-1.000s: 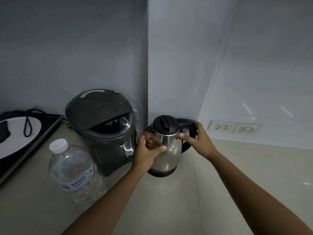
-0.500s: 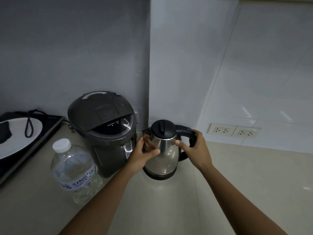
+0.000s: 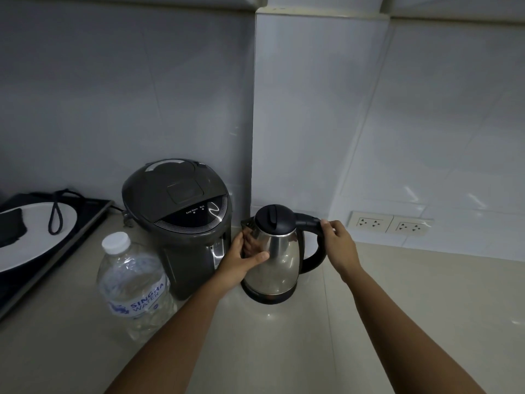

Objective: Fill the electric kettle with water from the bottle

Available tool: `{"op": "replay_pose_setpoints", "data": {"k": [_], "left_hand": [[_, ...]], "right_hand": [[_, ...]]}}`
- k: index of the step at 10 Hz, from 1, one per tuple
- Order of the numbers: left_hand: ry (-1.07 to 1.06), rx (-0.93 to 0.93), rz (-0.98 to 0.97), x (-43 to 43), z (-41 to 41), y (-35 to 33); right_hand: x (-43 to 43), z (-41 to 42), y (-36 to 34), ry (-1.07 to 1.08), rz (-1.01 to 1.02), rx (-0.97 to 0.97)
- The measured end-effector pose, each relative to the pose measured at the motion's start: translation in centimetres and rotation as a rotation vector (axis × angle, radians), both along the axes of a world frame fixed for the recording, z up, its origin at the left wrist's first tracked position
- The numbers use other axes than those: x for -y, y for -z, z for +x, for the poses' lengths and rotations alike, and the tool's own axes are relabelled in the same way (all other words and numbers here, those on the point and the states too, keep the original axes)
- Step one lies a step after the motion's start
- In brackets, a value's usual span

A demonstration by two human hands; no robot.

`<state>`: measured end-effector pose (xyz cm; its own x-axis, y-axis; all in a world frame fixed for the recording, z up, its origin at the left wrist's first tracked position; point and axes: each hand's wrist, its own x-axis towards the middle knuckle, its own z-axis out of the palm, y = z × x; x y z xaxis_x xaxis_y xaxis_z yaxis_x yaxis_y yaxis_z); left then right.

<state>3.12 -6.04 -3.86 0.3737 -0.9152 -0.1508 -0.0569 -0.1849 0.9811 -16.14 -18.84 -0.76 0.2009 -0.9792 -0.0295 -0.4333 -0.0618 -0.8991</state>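
— Head view: what is there?
— One shiny steel kettle (image 3: 279,260) on the smooth desk (image 3: 284,351); my left hand (image 3: 241,260) grips its round body, my right hand (image 3: 339,243) its black handle (image 3: 316,258). One clear plastic bottle (image 3: 133,285), capped, stands left.

Both arms reach forward; the left hand (image 3: 243,258) wraps round the kettle (image 3: 279,263), the right hand (image 3: 339,245) curls over its handle (image 3: 308,220)
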Motion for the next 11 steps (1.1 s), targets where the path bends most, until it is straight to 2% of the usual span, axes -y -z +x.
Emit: {"op": "replay_pose_setpoints", "data": {"k": [2,4,6,7,8,9,10,11], "left_hand": [[0.004,0.003,0.015,0.0,0.1,0.1],[0.008,0.015,0.019,0.1,0.2,0.3],[0.010,0.089,0.066,0.0,0.3,0.6],[-0.019,0.133,0.079,-0.4,-0.9,0.3],[-0.087,0.278,0.144,-0.9,-2.4,0.3],[-0.113,0.497,0.229,-2.0,-3.5,-0.2],[-0.032,0.717,0.298,-2.8,-4.7,-1.3],[0.048,0.787,0.290,-4.1,-5.9,-3.5]], "right_hand": [[1.4,0.1,-1.0,-0.003,0.140,0.076],[2.3,0.5,-1.4,-0.040,0.213,0.052],[1.1,0.0,-0.8,-0.037,0.193,0.106],[-0.8,-0.2,0.4,-0.061,0.087,0.146],[-2.5,-0.6,2.5,-0.117,-0.181,-0.213],[-3.5,-1.4,3.3,-0.124,-0.306,-0.645],[-5.0,-2.2,1.9,-0.215,-0.333,-0.820],[-6.2,-2.8,-0.3,-0.281,-0.361,-0.850]]}}
